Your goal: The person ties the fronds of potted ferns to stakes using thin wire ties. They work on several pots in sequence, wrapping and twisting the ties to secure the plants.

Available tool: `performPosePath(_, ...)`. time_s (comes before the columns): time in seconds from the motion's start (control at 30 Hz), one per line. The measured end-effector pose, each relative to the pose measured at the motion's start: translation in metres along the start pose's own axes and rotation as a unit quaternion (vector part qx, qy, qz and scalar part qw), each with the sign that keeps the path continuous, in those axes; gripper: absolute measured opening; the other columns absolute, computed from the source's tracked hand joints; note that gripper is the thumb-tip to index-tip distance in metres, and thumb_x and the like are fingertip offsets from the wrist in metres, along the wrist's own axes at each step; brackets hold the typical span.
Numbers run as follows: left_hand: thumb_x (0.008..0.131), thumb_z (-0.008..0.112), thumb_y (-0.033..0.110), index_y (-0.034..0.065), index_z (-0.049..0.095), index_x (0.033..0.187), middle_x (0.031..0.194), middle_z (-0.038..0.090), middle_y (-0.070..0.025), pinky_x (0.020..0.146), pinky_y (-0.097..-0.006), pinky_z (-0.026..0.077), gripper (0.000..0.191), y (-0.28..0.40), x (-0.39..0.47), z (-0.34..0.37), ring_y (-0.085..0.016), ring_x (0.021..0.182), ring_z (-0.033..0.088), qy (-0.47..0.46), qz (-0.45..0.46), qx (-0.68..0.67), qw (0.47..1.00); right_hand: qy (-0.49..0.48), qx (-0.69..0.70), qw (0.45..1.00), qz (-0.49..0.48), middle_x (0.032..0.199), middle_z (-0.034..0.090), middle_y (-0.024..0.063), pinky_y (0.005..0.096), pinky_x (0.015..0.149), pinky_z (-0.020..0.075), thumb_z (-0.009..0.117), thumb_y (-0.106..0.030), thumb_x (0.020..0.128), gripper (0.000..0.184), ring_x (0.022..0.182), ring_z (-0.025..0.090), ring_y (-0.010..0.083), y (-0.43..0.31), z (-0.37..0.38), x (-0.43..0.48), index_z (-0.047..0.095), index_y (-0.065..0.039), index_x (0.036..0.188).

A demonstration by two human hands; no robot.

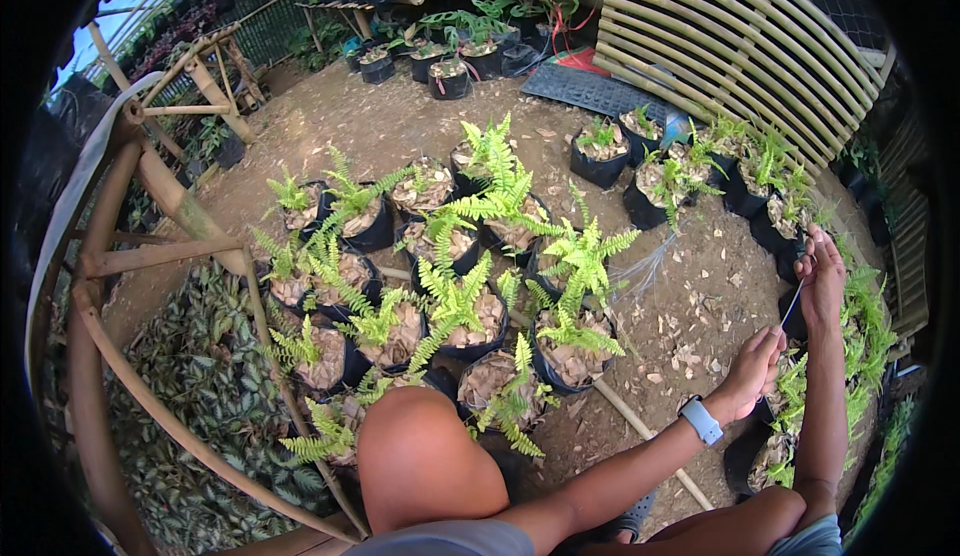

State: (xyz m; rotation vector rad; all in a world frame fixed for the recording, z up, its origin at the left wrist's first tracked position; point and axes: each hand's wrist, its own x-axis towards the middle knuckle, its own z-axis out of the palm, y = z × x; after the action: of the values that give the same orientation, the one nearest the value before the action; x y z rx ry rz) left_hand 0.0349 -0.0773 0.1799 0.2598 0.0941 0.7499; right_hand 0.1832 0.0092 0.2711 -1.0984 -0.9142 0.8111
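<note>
At the right of the head view, my left hand point(756, 368), with a grey watch point(700, 421) on its wrist, pinches the lower end of a thin pale strand point(791, 305). Above it and farther right, my right hand point(821, 275) grips the strand's upper end between its fingertips. The strand runs taut between both hands. Small ferns in black grow bags point(787, 215) stand just beyond my right hand, and more bright green ferns point(862, 331) lie to the right of that forearm. What else my right fingers cover cannot be seen.
Many potted ferns point(465, 312) in black bags crowd the middle ground. A bamboo pole point(637, 417) lies on the soil near my foot. Loose pale strands point(649, 267) lie left of my hands. A bamboo slat panel point(735, 38) leans at upper right; a bamboo frame point(112, 256) stands left.
</note>
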Motion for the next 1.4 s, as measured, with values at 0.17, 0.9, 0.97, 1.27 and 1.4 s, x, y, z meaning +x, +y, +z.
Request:
performPosePath(0.17, 0.111, 0.045, 0.043, 0.0172, 0.048, 0.095, 0.068, 0.032, 0.0097, 0.039, -0.0213, 0.019, 0.031, -0.013, -0.006, 0.015, 0.0, 0.046, 0.024, -0.029, -0.004, -0.017, 0.999, 0.039, -0.013, 0.998, -0.055, 0.087, 0.054, -0.0037, 0.0164, 0.049, 0.0356, 0.055, -0.014, 0.108, 0.031, 0.062, 0.042, 0.0016, -0.026, -0.014, 0.003, 0.058, 0.002, 0.133)
performPosePath(0.9, 0.101, 0.068, 0.016, -0.0027, 0.066, 0.132, 0.122, 0.071, -0.011, 0.101, -0.0295, 0.052, 0.036, 0.039, 0.005, -0.035, -0.015, 0.113, 0.066, -0.048, 0.175, 0.323, 0.929, -0.225, -0.094, 0.922, 0.3, 0.064, 0.034, -0.0095, 0.0232, 0.046, 0.0185, 0.05, -0.018, 0.106, 0.019, 0.052, 0.025, 0.0034, -0.025, -0.022, -0.106, 0.062, -0.007, 0.096)
performPosePath(0.97, 0.1, 0.07, 0.017, -0.0001, 0.069, 0.128, 0.119, 0.072, -0.0081, 0.098, -0.0297, 0.052, 0.033, 0.039, 0.007, -0.043, -0.013, 0.109, 0.066, -0.064, 0.188, 0.325, 0.925, -0.23, -0.108, 0.913, 0.319, 0.062, 0.034, -0.0093, 0.0238, 0.045, 0.0186, 0.05, -0.018, 0.105, 0.02, 0.051, 0.025, 0.0037, -0.02, -0.023, -0.109, 0.063, -0.006, 0.096)
performPosePath(1.27, 0.101, 0.069, 0.017, 0.005, 0.071, 0.122, 0.113, 0.073, -0.0015, 0.082, -0.0224, 0.05, 0.024, 0.004, 0.014, -0.056, -0.006, 0.096, 0.061, 0.026, 0.146, 0.182, 0.972, -0.176, -0.212, 0.937, 0.216, 0.061, 0.044, -0.0075, 0.0241, 0.045, 0.0277, 0.052, -0.024, 0.107, 0.031, 0.052, 0.035, 0.003, 0.017, -0.027, -0.111, 0.062, -0.009, 0.082)
performPosePath(1.4, 0.102, 0.067, 0.016, 0.0023, 0.071, 0.126, 0.117, 0.072, -0.0051, 0.083, -0.0233, 0.053, 0.027, 0.002, 0.011, -0.048, -0.007, 0.098, 0.065, 0.046, 0.208, 0.204, 0.956, -0.177, -0.285, 0.929, 0.155, 0.066, 0.053, -0.006, 0.0247, 0.051, 0.0324, 0.051, -0.024, 0.106, 0.032, 0.056, 0.04, 0.0028, 0.023, -0.02, -0.105, 0.066, -0.006, 0.084)
